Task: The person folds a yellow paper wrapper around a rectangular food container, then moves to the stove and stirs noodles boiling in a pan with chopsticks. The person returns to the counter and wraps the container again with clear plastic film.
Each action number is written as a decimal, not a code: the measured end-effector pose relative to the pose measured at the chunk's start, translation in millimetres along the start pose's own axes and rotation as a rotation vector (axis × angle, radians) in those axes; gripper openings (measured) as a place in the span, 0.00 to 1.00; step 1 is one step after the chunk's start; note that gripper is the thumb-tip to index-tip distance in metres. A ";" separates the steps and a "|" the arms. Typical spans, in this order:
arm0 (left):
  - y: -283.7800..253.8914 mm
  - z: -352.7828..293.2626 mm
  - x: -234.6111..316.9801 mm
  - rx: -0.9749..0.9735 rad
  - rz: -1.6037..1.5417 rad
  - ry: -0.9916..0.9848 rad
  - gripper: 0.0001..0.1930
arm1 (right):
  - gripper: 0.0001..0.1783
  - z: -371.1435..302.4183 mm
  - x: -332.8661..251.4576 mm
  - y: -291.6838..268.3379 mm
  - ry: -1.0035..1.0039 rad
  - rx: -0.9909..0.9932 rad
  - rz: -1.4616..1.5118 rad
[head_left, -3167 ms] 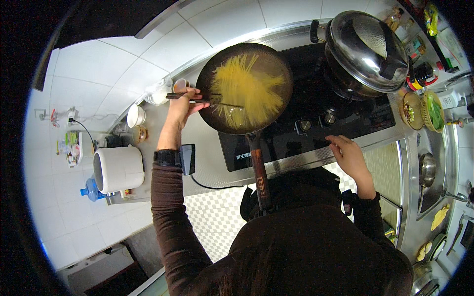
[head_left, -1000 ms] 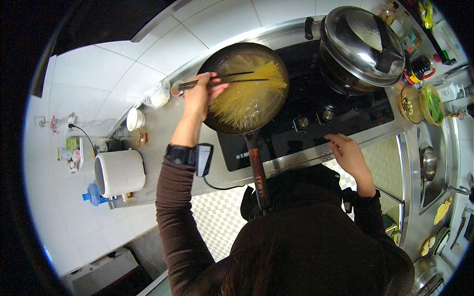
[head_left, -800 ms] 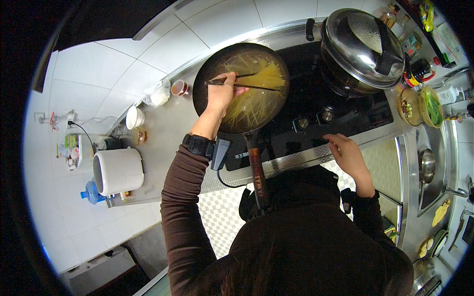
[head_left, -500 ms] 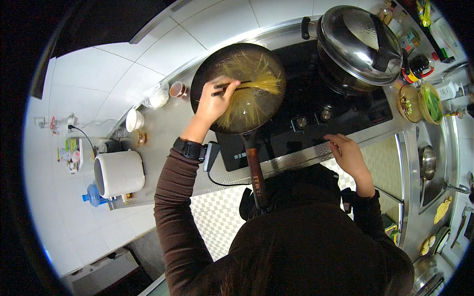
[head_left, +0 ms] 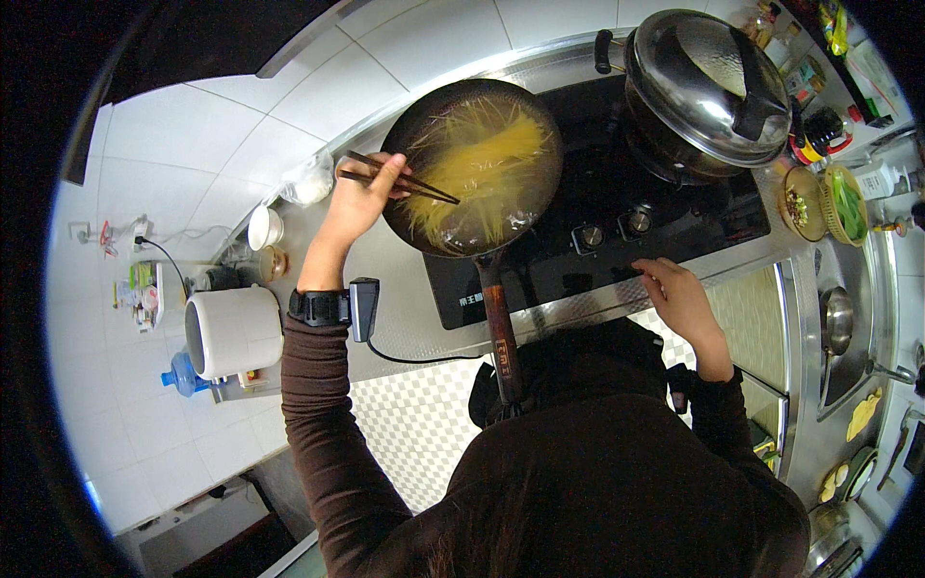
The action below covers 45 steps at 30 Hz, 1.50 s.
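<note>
Left hand (head_left: 362, 200): left of upper centre in frame, thumb and fingers pinched around a pair of dark chopsticks (head_left: 429, 191), back ends projecting to the upper left. Right hand (head_left: 680, 301): right of centre, by the front edge of the black cooktop (head_left: 617, 279); fingers loosely bent, nothing seen in them. Contact between its fingertips and the glass: cannot tell.

Noodles (head_left: 491, 159): long thin yellow strands, spread inside the round dark frying pan (head_left: 540, 200), upper centre of frame. Bubbles show in the lower part of the pan, so liquid is likely present.

Key relation: the noodles lie to the right of the left hand, with the chopsticks reaching in over the pan's left rim. Sticks slant from upper left to lower right, tips close together over the lower-left part of the mass. The main bundle's long axis runs the other way, lower left to upper right; the sticks therefore cross the strands instead of lying along them. Loose strands fan toward the top of the pan. Whether the tips touch noodles or hang just above: not clear.

Nearer hand: left. The right hand is well apart from the noodles, below and to the right. The wooden handle (head_left: 499, 332) points down the frame, between the two hands, touched by neither.

Judgement: the crossing angle governs how well the tips can part the strands
</note>
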<state>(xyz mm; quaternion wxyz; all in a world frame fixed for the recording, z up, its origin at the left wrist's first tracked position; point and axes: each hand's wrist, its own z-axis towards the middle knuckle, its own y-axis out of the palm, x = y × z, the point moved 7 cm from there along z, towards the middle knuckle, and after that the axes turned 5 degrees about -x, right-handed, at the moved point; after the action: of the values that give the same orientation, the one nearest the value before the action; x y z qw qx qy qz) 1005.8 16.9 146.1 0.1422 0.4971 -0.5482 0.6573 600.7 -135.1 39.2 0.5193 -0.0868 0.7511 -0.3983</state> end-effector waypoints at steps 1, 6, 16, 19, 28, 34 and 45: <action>-4.5 0.1 -1.5 0.048 -0.109 -0.010 0.17 | 0.14 0.2 -1.1 0.0 -0.018 0.003 -0.005; 8.3 -4.0 -10.7 0.009 -0.201 -0.112 0.19 | 0.14 1.2 0.5 2.3 -0.009 -0.015 -0.014; 35.4 1.9 -29.1 0.031 -0.059 -0.131 0.17 | 0.14 -1.6 -0.5 1.4 -0.014 0.003 -0.019; 33.5 3.0 -28.5 0.065 -0.256 -0.106 0.17 | 0.14 -2.4 -0.2 0.6 -0.011 0.007 -0.034; 29.2 9.7 -31.4 -0.024 -0.270 -0.181 0.18 | 0.14 -1.8 2.4 1.0 0.018 0.010 -0.024; -13.5 32.1 -39.8 0.228 -0.174 -0.080 0.17 | 0.14 -2.3 2.1 -0.9 -0.003 0.018 -0.018; -50.1 52.7 -51.6 0.272 -0.129 -0.191 0.15 | 0.14 -5.5 6.1 -4.0 0.058 0.028 -0.001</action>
<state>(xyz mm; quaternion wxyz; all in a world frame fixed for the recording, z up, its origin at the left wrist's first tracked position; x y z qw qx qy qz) 1092.6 7.9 128.3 0.0628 0.6062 -0.4320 0.6648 592.2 -138.3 38.4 0.4983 -0.0684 0.7600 -0.4115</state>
